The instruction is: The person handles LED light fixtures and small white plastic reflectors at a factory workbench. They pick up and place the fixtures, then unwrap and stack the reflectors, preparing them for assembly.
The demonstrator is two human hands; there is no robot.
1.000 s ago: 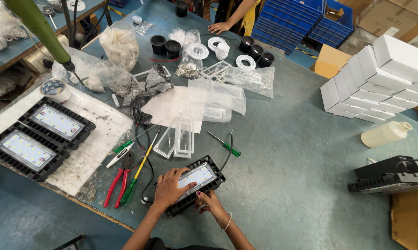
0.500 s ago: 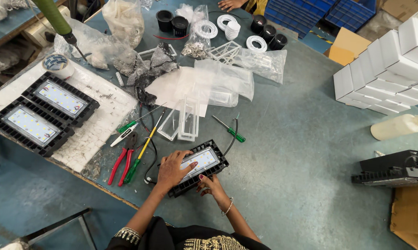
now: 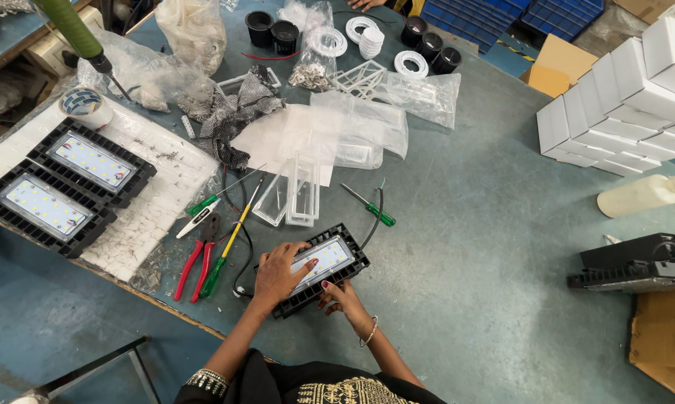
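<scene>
Black finned rectangular LED floodlight housing (image 3: 319,267): lies on the blue-grey table (image 3: 465,247), near its front edge, just before us.
Left hand (image 3: 276,275): we press it spread on the housing's left end.
Right hand (image 3: 340,294): fingertips pinch the near rim.
Handling: we judge it stiff, fairly heavy, with a fragile lens; grip the finned edges.

Left hand (image 3: 278,275) hides the black lamp's (image 3: 330,258) near-left corner.

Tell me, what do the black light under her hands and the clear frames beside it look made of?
Black light: probably cast metal or hard plastic, matte, with a ribbed rim; its window is glossy. Clear frames: likely see-through plastic, since the table shows through.
</scene>
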